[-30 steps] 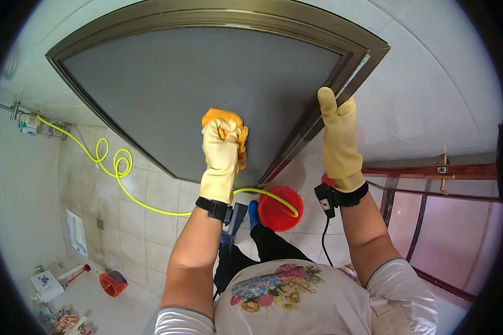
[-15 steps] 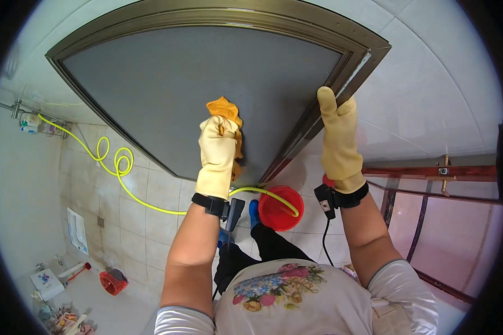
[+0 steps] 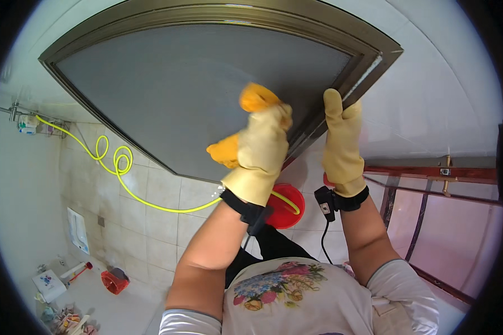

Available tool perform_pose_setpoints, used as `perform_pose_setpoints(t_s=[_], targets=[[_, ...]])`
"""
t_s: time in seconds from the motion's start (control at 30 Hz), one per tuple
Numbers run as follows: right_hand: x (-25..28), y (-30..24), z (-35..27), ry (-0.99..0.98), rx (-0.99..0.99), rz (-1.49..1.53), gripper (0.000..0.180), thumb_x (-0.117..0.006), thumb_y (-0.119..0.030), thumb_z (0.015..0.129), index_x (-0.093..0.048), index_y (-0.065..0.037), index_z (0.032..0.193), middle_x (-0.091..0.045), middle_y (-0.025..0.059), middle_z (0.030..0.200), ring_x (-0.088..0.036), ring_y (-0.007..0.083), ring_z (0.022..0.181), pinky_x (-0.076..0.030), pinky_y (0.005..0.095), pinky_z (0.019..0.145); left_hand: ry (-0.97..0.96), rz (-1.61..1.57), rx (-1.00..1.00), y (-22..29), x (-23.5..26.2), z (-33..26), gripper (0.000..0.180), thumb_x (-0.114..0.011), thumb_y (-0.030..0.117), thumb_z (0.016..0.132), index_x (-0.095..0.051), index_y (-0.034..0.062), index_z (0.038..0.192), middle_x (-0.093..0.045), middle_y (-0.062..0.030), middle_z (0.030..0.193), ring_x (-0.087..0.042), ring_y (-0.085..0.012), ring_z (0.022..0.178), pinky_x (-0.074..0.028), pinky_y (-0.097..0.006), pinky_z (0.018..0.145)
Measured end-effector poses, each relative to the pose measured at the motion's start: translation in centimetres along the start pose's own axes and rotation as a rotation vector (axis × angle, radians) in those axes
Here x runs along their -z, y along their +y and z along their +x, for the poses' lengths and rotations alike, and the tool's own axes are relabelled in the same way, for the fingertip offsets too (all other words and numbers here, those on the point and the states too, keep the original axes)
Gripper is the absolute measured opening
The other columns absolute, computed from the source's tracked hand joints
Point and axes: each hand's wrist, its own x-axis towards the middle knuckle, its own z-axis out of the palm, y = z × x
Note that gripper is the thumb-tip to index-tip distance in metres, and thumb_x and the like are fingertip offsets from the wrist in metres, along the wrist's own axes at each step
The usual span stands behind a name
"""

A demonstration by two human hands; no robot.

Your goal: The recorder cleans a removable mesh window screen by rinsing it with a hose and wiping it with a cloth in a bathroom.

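Pale floor tiles (image 3: 162, 234) spread below a framed grey door (image 3: 167, 84). At its face, the gloved left hand (image 3: 262, 142) clenched an orange cloth (image 3: 257, 99), flaps showing at the hand's far end and left side; the right hand (image 3: 343, 142) grasped the door's right edge. A red bucket (image 3: 282, 219) stood on the tiles. Both flaps pointed left; the cloth's long axis could not be told.

The left hand (image 3: 262, 142) and its cloth (image 3: 257, 99) are before the panel (image 3: 151, 89), the right hand (image 3: 342, 139) on its right edge. A hose (image 3: 167, 210) runs from the far left across the floor (image 3: 134, 237) into the bucket (image 3: 297, 195).
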Motion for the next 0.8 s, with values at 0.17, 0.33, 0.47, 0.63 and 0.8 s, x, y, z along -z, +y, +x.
perform_pose_setpoints(t_s=[0.17,0.33,0.47,0.63,0.8], targets=[[0.4,0.1,0.1,0.0,-0.036,0.009,0.035,-0.071,-0.026,0.099,-0.059,-0.006,0.125,-0.061,-0.0047,0.11,-0.051,0.0068,0.096,-0.043,0.0261,0.087,0.146,0.148,0.054,-5.7,1.5,-1.2,0.024,-0.057,-0.009,0.087,-0.066,0.0064,0.102,-0.066,-0.0119,0.107,-0.067,-0.022,0.104,-0.055,-0.034,0.087],[0.3,0.4,-0.1,0.002,-0.038,-0.054,0.04,-0.07,-0.026,0.1,-0.057,-0.006,0.132,-0.063,-0.0041,0.117,-0.052,0.0084,0.099,-0.044,0.0271,0.089,0.719,-0.534,0.226,-10.1,8.7,5.5,0.027,-0.047,-0.018,0.09,-0.053,0.0043,0.104,-0.06,-0.0066,0.105,-0.058,-0.0141,0.094,-0.053,-0.031,0.089],[0.3,0.5,0.0,0.078,-0.043,-0.022,0.043,-0.07,-0.026,0.1,-0.056,-0.006,0.135,-0.063,-0.0033,0.12,-0.052,0.0094,0.102,-0.044,0.0277,0.091,0.643,-0.481,0.25,-6.3,5.7,5.5,0.021,-0.051,-0.012,0.095,-0.051,0.0011,0.112,-0.06,-0.0083,0.108,-0.06,-0.0128,0.093,-0.054,-0.03,0.086],[0.0,0.6,-0.2,0.073,-0.002,-0.082,0.038,-0.068,-0.024,0.101,-0.057,-0.006,0.133,-0.062,-0.0025,0.119,-0.053,0.0094,0.103,-0.044,0.029,0.094,0.354,-0.047,-0.113,0.5,0.1,2.6,0.019,-0.05,-0.011,0.09,-0.061,0.0036,0.096,-0.065,-0.0137,0.09,-0.063,-0.0287,0.085,-0.055,-0.038,0.083],[0.8,1.1,0.2,0.012,0.017,-0.052,0.036,-0.066,-0.023,0.102,-0.057,-0.006,0.133,-0.062,-0.0026,0.119,-0.053,0.0093,0.103,-0.044,0.0293,0.094,0.311,-0.151,-0.118,0.4,2.2,3.8,0.018,-0.052,-0.01,0.088,-0.062,0.0037,0.094,-0.064,-0.0142,0.09,-0.062,-0.0327,0.088,-0.051,-0.04,0.092]])
